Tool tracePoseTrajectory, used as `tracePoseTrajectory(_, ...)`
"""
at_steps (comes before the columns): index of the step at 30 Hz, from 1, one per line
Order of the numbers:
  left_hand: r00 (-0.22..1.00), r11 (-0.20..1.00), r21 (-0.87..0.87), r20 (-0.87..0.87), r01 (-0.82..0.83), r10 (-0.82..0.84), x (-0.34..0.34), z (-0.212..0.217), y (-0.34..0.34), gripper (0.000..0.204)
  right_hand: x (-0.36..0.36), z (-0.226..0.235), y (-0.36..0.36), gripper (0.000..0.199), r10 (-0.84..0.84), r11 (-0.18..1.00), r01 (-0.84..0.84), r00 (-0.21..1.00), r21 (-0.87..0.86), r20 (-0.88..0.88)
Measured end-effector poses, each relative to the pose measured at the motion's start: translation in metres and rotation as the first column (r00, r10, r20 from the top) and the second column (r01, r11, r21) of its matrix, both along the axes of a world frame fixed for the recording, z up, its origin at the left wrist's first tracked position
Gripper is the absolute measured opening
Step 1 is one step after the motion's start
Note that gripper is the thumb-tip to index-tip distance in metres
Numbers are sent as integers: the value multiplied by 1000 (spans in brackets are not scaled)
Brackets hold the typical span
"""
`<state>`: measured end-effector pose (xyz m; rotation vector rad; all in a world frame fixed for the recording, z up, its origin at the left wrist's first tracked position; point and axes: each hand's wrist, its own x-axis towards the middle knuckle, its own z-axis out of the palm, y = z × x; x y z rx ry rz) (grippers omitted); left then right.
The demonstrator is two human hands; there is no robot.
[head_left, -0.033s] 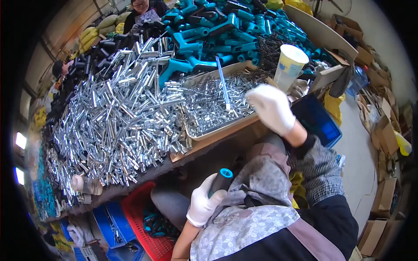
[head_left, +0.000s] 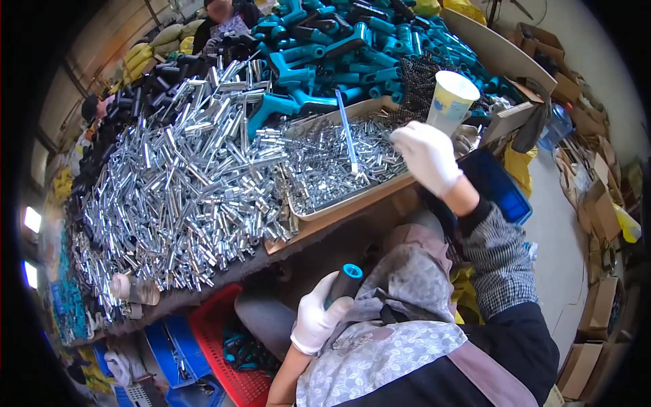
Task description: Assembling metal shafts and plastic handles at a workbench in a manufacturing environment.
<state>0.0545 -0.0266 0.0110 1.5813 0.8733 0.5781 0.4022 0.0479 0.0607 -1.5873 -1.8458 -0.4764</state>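
Note:
My left hand, in a white glove, grips a dark handle with a teal end down by my lap. Above it, my gloved right hand reaches over the near right corner of a shallow metal tray filled with small silver screws and parts; its fingers curl down into the parts, and I cannot see whether they hold any. A thin blue rod lies across the tray. A pale paper cup stands just beyond my right hand.
A big heap of shiny metal tubes covers the left of the bench. Teal and black handles are piled at the back. A red crate and blue bins sit under the bench. Cardboard boxes line the floor at right. Another person sits far back.

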Motion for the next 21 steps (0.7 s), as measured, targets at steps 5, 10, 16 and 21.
tracePoseTrajectory(5, 999, 999, 51, -29, 14, -13, 9, 0, -5, 81, 43, -22, 55, 13, -379, 844, 490, 832, -218, 405)
tracePoseTrajectory(10, 999, 993, 116, -7, -31, 32, 1, -2, -5, 73, 52, -11, 57, 3, -225, 963, 263, 901, -53, 371)
tracePoseTrajectory(16, 1000, 996, 84, 0, -12, 12, 7, -3, 1, 68, 58, -26, 60, 7, -176, 979, 201, 903, -24, 392)
tracePoseTrajectory(21, 999, 996, 91, 28, -26, 23, 12, -3, 1, 70, 56, -22, 81, 8, -244, 958, 281, 895, -48, 373)
